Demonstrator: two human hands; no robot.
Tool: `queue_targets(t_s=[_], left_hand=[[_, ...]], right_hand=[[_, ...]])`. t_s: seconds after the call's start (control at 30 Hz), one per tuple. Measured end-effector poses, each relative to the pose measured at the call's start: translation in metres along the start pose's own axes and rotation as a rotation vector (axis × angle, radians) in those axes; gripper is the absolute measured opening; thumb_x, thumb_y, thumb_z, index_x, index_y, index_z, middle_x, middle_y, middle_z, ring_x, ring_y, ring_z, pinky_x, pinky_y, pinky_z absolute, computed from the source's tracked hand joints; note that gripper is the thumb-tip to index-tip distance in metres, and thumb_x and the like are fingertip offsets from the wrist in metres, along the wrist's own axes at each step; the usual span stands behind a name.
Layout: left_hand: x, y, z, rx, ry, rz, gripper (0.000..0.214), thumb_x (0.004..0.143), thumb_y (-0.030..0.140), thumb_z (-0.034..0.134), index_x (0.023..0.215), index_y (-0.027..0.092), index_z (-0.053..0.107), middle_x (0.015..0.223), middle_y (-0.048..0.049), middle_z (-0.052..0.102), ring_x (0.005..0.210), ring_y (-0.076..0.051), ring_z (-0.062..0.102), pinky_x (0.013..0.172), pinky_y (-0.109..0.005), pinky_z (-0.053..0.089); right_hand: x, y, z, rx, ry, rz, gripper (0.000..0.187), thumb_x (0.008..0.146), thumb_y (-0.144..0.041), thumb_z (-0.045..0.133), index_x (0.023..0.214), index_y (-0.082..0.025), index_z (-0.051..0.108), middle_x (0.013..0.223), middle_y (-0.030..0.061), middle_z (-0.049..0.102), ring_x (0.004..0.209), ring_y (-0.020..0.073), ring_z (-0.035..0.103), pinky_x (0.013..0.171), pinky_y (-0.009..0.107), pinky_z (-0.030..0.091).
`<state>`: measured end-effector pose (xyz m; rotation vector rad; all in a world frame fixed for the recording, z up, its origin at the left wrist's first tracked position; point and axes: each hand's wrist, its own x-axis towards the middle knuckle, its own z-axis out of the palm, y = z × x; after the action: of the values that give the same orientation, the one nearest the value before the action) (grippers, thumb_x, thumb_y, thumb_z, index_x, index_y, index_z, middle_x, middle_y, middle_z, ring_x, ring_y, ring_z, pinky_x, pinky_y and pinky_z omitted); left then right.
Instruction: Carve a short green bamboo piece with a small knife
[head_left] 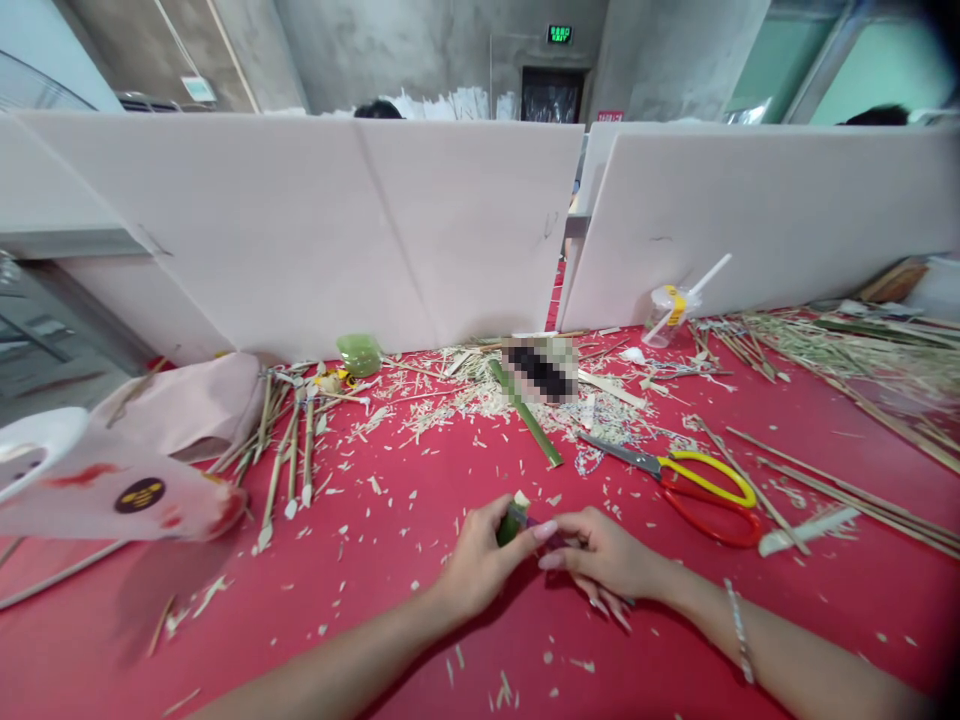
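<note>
My left hand (480, 555) is closed round a short piece of green bamboo (511, 524), whose pale cut end shows above my fingers. Close against it, my right hand (600, 555) pinches a slim tool with a purple part (534, 521). Most of that tool is hidden by my fingers, so its kind cannot be made out. Beyond my hands lies a longer green bamboo strip (536, 428). Scissors with one yellow and one red handle (709, 490) rest to the right, away from my right hand.
White boards (300, 230) stand along the back of the red table (360, 620). Pale shavings (450, 400) are strewn about. Thin sticks (294, 460) and a large pinkish cup (90, 480) are at left. A clear cup with a straw (667, 315) stands at back right, near long strips (862, 490).
</note>
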<state>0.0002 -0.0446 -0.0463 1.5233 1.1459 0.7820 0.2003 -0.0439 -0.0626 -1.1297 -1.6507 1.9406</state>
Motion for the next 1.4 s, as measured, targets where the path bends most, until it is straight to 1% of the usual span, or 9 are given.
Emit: queue_targets(t_s=[0.17,0.27,0.4,0.57,0.77,0.93,1.03,1.23,1.4], left_hand=[[-0.006,0.004,0.0,0.09,0.023,0.024,0.042,0.083,0.055,0.061,0.071,0.018,0.046,0.061,0.0058,0.038,0.061,-0.011,0.036,0.056,-0.025,0.026],[-0.008,0.004,0.0,0.14,0.041,0.045,0.04,0.086,0.054,0.057,0.074,0.018,0.046,0.062,0.0055,0.04,0.061,-0.012,0.037,0.057,-0.025,0.027],[-0.01,0.002,0.001,0.099,0.062,0.067,0.036,0.089,0.053,0.055,0.081,0.018,0.046,0.065,0.0058,0.042,0.062,-0.012,0.038,0.06,-0.025,0.03],[-0.009,-0.004,0.002,0.045,0.073,0.092,0.033,0.091,0.05,0.053,0.085,0.019,0.044,0.069,0.0059,0.042,0.066,-0.012,0.038,0.063,-0.025,0.032],[-0.007,-0.005,0.001,0.066,0.064,0.047,0.037,0.089,0.053,0.054,0.083,0.018,0.044,0.067,0.0066,0.04,0.065,-0.012,0.037,0.061,-0.025,0.029],[-0.005,0.0,-0.001,0.075,0.031,0.029,0.039,0.088,0.055,0.054,0.078,0.019,0.041,0.065,0.0068,0.039,0.064,-0.011,0.036,0.06,-0.025,0.028],[-0.005,0.002,0.0,0.077,0.021,0.019,0.039,0.088,0.054,0.055,0.076,0.019,0.041,0.064,0.0069,0.038,0.063,-0.011,0.036,0.059,-0.025,0.028],[-0.007,0.001,0.001,0.154,0.03,0.06,0.035,0.089,0.05,0.055,0.076,0.02,0.042,0.063,0.0065,0.041,0.061,-0.012,0.038,0.058,-0.024,0.028],[-0.009,-0.002,0.001,0.177,-0.009,0.064,0.036,0.09,0.053,0.053,0.079,0.019,0.044,0.065,0.0055,0.046,0.061,-0.012,0.041,0.058,-0.024,0.029]], right_hand=[[0.002,0.0,0.005,-0.009,0.032,-0.025,0.044,0.081,-0.055,0.066,0.094,-0.013,0.065,0.042,-0.0058,0.055,0.026,0.0097,0.048,0.026,0.015,0.035],[0.004,0.0,0.009,-0.021,0.032,-0.028,0.045,0.082,-0.057,0.064,0.096,-0.013,0.066,0.043,-0.006,0.055,0.027,0.0105,0.049,0.027,0.016,0.036],[0.006,0.001,0.013,-0.083,0.079,-0.091,0.042,0.086,-0.055,0.061,0.096,-0.015,0.066,0.043,-0.0062,0.054,0.031,0.0113,0.054,0.03,0.015,0.037],[0.007,0.001,0.016,-0.159,0.128,-0.16,0.041,0.089,-0.054,0.057,0.091,-0.014,0.067,0.043,-0.0061,0.053,0.033,0.0108,0.055,0.034,0.015,0.04],[0.006,-0.002,0.015,-0.098,0.096,-0.111,0.043,0.089,-0.056,0.057,0.097,-0.014,0.066,0.043,-0.0059,0.053,0.031,0.0118,0.055,0.03,0.015,0.037],[0.003,-0.002,0.013,-0.036,0.072,-0.061,0.044,0.087,-0.056,0.059,0.1,-0.015,0.065,0.043,-0.0063,0.054,0.031,0.0125,0.056,0.029,0.015,0.038],[0.002,-0.001,0.012,-0.031,0.075,-0.064,0.043,0.087,-0.056,0.059,0.1,-0.014,0.066,0.044,-0.0061,0.054,0.031,0.0116,0.056,0.029,0.014,0.038],[0.001,0.004,0.01,-0.064,0.092,-0.081,0.042,0.088,-0.054,0.06,0.097,-0.014,0.067,0.045,-0.0051,0.055,0.033,0.0108,0.056,0.031,0.014,0.039],[0.0,0.005,0.009,-0.042,0.093,-0.068,0.043,0.083,-0.054,0.065,0.094,-0.013,0.069,0.045,-0.0048,0.054,0.032,0.01,0.053,0.029,0.014,0.036]])
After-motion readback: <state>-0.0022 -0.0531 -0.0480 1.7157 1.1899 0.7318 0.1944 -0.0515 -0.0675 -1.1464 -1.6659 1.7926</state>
